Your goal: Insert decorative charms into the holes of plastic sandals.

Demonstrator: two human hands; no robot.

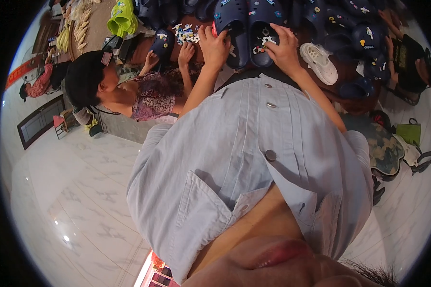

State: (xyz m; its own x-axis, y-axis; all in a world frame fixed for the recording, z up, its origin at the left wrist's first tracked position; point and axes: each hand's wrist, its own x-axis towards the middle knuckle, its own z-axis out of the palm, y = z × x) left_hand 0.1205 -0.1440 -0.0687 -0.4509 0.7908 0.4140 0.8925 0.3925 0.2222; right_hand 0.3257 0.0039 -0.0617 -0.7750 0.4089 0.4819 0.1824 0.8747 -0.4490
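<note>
Side by side at the table's edge lie two dark navy clogs, a left clog [232,21] and a right clog [259,58], with small charms on their uppers. My left hand [214,48] grips the left clog's side, thumb at its rim and bent fingers outside. A bit of red shows beside those fingers. My right hand [286,48] holds the right clog's side, with thumb and forefinger over its opening. Small white and dark charms [258,49] lie inside that clog near my thumb. Left of my left hand is a pile of colourful charms [186,34].
More navy clogs [337,24] crowd the right side of the brown table, near a white clog [319,62]. A bright green pair [122,19] stands at the left. Close on my left, a person in a black cap [86,79] handles another navy clog [163,44]. Other people sit at the right.
</note>
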